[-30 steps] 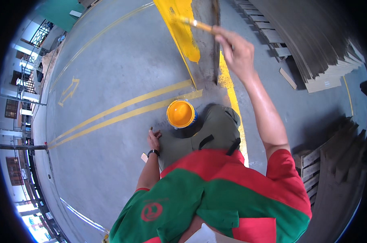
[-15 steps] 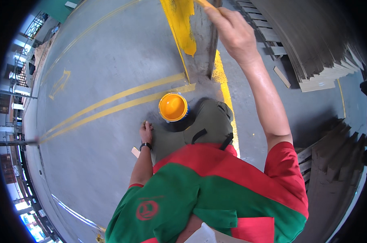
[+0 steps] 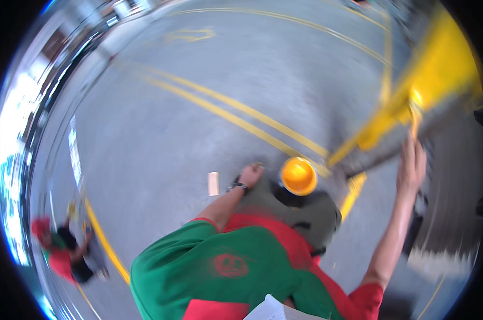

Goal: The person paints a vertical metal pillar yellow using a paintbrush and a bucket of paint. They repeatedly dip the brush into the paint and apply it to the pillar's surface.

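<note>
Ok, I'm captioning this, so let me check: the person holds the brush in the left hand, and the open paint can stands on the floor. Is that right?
Not quite: the brush is in the right hand, not the left, as the head view shows. The open paint can does stand on the floor.

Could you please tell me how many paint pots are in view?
1 for certain: the paint pot, on the floor between the left hand and the right hand. A yellow thing near the co-worker is too blurred to tell; others may be hidden.
</note>
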`<state>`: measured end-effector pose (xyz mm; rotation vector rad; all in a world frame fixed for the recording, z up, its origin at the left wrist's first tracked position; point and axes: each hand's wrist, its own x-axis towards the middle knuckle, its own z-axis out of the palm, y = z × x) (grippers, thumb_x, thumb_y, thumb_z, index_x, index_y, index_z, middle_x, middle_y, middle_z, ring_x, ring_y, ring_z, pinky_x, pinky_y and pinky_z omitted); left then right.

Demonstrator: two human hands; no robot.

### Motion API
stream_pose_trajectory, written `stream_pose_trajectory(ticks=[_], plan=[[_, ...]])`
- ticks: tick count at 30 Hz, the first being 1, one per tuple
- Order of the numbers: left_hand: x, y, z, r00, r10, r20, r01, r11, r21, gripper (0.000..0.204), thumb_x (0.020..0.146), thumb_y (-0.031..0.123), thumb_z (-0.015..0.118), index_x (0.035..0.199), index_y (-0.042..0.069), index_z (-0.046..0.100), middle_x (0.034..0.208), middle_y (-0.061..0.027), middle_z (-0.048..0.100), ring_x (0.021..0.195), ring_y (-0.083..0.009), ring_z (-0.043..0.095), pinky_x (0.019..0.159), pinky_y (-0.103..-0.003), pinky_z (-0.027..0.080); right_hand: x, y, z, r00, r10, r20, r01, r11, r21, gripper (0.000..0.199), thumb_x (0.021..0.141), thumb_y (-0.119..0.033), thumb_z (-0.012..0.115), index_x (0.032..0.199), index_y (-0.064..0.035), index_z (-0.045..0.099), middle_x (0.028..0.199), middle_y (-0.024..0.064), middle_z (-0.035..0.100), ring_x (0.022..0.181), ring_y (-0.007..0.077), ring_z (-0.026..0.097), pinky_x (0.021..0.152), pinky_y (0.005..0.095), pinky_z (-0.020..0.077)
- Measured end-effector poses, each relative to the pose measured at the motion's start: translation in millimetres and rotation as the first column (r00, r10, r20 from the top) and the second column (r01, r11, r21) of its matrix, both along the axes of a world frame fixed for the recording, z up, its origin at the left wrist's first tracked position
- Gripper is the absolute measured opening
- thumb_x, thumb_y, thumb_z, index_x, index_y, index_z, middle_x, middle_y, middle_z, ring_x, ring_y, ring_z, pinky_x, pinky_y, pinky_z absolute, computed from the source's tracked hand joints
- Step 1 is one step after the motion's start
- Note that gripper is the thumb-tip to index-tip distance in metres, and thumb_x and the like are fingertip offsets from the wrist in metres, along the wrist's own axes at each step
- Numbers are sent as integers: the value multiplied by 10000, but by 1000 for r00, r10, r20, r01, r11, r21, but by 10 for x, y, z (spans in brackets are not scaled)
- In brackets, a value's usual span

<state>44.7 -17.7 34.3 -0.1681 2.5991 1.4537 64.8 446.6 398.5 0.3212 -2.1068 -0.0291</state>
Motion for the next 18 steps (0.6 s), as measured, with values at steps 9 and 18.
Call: stream_pose_trajectory(ticks=[9, 18], plan=[[17, 10, 15, 999, 26, 23, -27, 998, 58, 435, 975, 303, 627, 1299, 13, 656, 1006, -213, 746, 916, -290, 718, 859, -388, 546, 195, 60, -646, 992, 52, 112, -62, 994, 90, 458, 909, 28, 734, 1354, -36, 644, 1088, 194, 661, 902, 330, 656, 758, 395, 556], [-79, -35, -196, 1000, -15, 6, 14, 994, 109, 465, 998, 286, 627, 1368, 5, 617, 901, -63, 720, 790, -116, 648, 760, -291, 533, 17, 87, -471, 974, 53, 222, -77, 992, 102, 633, 813, 64, 644, 1434, -21, 558, 1109, 167, 622, 938, 299, 623, 774, 385, 537]])
